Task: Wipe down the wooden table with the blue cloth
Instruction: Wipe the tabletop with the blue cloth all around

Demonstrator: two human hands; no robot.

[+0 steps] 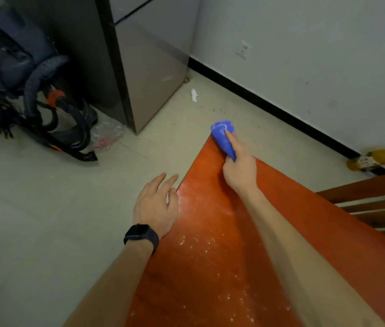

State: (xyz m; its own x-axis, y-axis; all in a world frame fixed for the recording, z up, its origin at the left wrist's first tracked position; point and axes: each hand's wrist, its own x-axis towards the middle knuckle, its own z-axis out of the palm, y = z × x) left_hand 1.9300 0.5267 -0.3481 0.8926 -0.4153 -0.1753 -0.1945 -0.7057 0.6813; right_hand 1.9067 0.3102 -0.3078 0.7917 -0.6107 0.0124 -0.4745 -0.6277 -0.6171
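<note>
Currently, your right hand [240, 171] is gripping the bunched blue cloth [223, 135] at the wooden table [210, 232] corner; your left hand [156, 204], fingers relaxed, is resting on the table's left edge.

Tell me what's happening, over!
Right grip holds blue cloth at far corner of wooden table. Left grip open at left edge. White specks nearer, unwiped.

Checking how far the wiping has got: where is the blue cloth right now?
In the head view, the blue cloth sits at the far corner of the wooden table, gripped by the right hand.
</note>
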